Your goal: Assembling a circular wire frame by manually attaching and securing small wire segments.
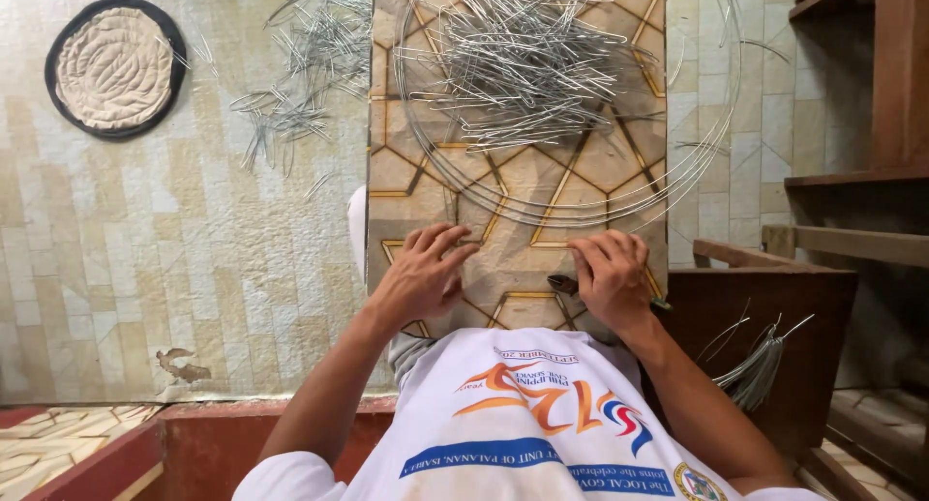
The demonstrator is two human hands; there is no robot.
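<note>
Two bare hands are working at the near end of a tall rectangular board patterned with beige hexagons and gold lines, which is lying across the person's lap. The left hand is resting flat on the board with its fingers spread apart, gripping nothing. The right hand is curling over a dark-handled metal plier-like tool, its fingers bent down around it; whether a wire is also pinched underneath cannot be told.

Just beyond both hands, a loose coil of thin silver wire is looping in wide rings across the board and over its right edge. Farther out, at the far end of the board, a heap of short bent silver wire pieces is piling up inside the coil. Out past the left hand, a second scatter of the same bent wire pieces is spreading over the pale tiled floor, and well beyond it a round cream cushion with a dark rim is lying on that floor.

Near the right forearm, a tied bundle of straight wire lengths is leaning against dark wooden furniture.

Judging by the two heaps, many pieces are already bent, while the coil and bundle suggest much wire is waiting.
</note>
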